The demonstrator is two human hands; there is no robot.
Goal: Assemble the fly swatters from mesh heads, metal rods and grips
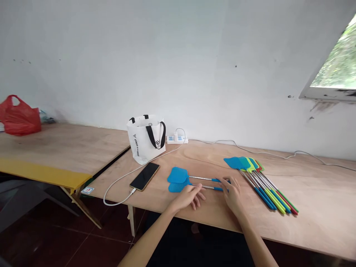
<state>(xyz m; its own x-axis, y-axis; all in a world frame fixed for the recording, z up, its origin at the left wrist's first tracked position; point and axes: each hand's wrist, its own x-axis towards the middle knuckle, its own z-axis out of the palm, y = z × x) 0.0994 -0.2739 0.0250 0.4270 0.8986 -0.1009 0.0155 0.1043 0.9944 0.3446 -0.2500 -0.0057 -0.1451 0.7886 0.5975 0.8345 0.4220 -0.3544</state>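
Two blue fly swatters with silver shafts lie side by side on the wooden table, heads to the left; the farther one's head (178, 174) partly overlaps the nearer one's head (176, 187). My left hand (187, 196) rests beside the nearer swatter, thumb at its shaft and the other fingers loosely apart. My right hand (233, 192) is closed over the blue handle ends of the swatters, which it partly hides. To its right lies a fanned row of several fly swatters (261, 185) in blue, yellow-green, red and green, their handles toward the table's front edge.
A black-screened phone (145, 176) with a white charging cable (116, 181) lies on the left. Behind it stand a white tote bag (143, 142) and a power strip (177, 139) by the wall. A second table (69, 142) at far left holds a red plastic bag (20, 118).
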